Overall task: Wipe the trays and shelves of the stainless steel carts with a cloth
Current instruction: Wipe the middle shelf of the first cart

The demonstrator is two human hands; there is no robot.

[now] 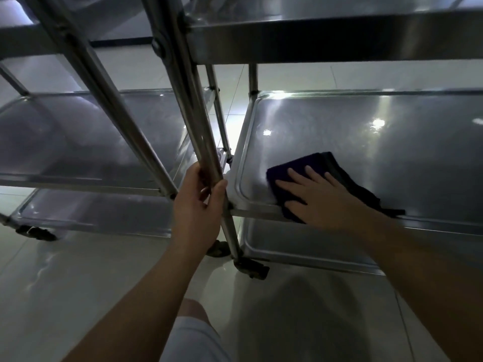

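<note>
Left cart: stainless steel, tiered trays, a caster at its lower left corner on the pale tiled floor.

Upright post: slanted steel tube at the near corner of the right cart, between the two carts.

Left hand: forearm reaching up from below, fingers and thumb curled round the post, gripping it just above the middle-tray level.

Right cart, middle tray: raised rim, glossy surface with light reflections.

Cloth: dark, folded, lying on the middle tray at its near left corner, one edge trailing over the front rim.

Right hand: forearm entering from the lower right, palm down, fingers straight and spread, pressing flat on the cloth.

Lower tray: beneath it, a caster at its near corner.
</note>
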